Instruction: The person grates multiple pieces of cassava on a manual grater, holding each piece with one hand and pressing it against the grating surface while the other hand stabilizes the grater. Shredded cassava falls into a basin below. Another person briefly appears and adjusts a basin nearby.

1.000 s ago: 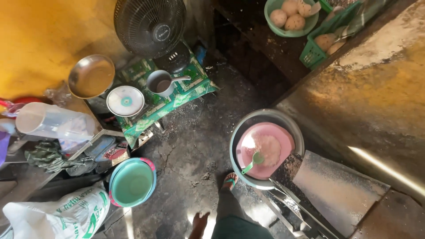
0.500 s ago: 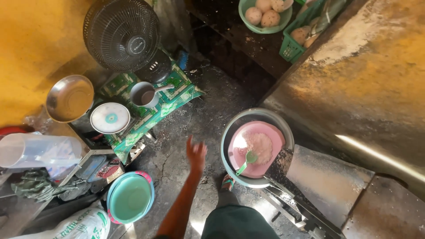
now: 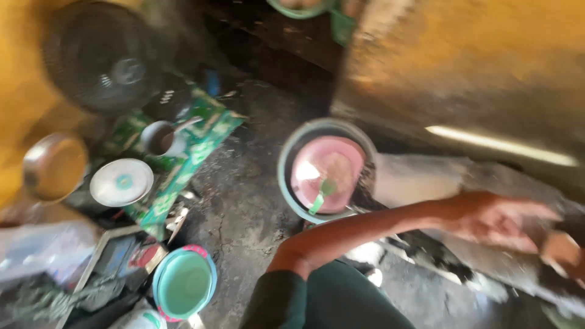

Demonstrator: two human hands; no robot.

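My left arm, in a dark green sleeve, reaches across to the right. My left hand (image 3: 496,220) hovers over a grey slab (image 3: 420,180) with its fingers spread and nothing in it. Just past its fingertips, at the right edge, is a blurred tan shape (image 3: 559,250); I cannot tell what it is. To the left of the forearm stands a grey basin (image 3: 291,159) holding a pink plate (image 3: 332,167) and a green spoon (image 3: 322,196). My right hand is out of sight. The whole view is smeared by motion.
On the dark floor at the left are a black fan (image 3: 106,61), a steel bowl (image 3: 55,166), a round white lid (image 3: 120,181), a metal cup (image 3: 161,139) on a green sheet (image 3: 201,143), and a teal bowl (image 3: 184,283). A yellow-brown wall (image 3: 475,55) fills the upper right.
The view has swung right and closer to the floor. My left hand, raised over the floor centre half a second ago, now stretches right over the grey slab.
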